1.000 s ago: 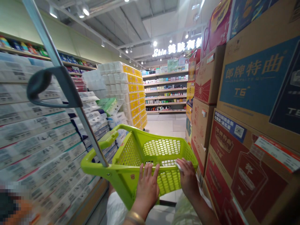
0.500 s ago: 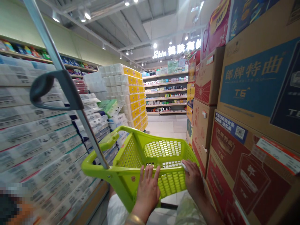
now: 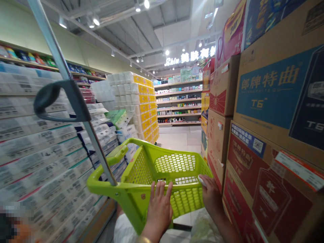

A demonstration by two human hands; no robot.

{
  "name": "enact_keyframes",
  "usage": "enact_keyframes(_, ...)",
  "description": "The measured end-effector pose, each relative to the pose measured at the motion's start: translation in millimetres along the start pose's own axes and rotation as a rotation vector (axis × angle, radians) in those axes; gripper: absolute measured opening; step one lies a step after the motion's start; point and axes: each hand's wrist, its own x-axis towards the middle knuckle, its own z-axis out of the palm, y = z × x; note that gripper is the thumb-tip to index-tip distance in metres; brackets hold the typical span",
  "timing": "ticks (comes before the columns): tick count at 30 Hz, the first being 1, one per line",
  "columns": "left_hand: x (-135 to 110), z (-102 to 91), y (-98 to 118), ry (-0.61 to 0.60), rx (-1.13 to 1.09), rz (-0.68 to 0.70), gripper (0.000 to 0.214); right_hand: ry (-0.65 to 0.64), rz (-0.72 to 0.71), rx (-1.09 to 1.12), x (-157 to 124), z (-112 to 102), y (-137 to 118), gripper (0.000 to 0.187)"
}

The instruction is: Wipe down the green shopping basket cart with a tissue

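A lime-green shopping basket cart (image 3: 174, 156) with perforated walls stands sideways in front of me. My left hand (image 3: 160, 206) rests on the outside of its near wall. The fingers are stretched and slightly apart, with their tips at the rim. Further right, my right hand (image 3: 210, 193) is at the same wall near the corner, its fingers closed around a small crumpled white piece (image 3: 201, 181), which looks like tissue. A metal pole (image 3: 97, 148) with a dark grey loop handle (image 3: 62, 101) rises from the cart's left end. Inside, the visible basket floor holds nothing.
Packs of paper rolls (image 3: 32, 162) are stacked along the left. Yellow-and-white packs (image 3: 144, 108) form a tall stack ahead. Large cartons (image 3: 270, 98) tower close on the right. Pale floor (image 3: 177, 136) runs between them to stocked shelves (image 3: 179, 98) at the back.
The view has shifted slightly, and the cart sits a little lower in it. My left hand stays against the wall; my right hand has moved marginally rightward with the white piece.
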Motion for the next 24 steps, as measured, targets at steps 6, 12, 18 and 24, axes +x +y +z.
enact_keyframes(6,1.9,5.6,0.3,0.010,-0.004,-0.011,0.073,-0.030,-0.106,-0.016,-4.7,9.6,-16.1,0.039)
enact_keyframes(12,0.2,2.8,-1.4,-0.003,-0.013,-0.002,0.074,-0.100,-0.139,0.048,-4.8,7.9,-22.0,0.040)
enact_keyframes(18,1.2,5.5,0.1,-0.001,-0.003,-0.009,0.073,0.050,0.048,-0.038,1.3,1.2,-2.0,0.036)
enact_keyframes(24,1.2,17.0,-3.4,0.027,0.026,0.003,0.072,-0.190,-0.256,0.085,-5.3,11.4,-40.7,0.047)
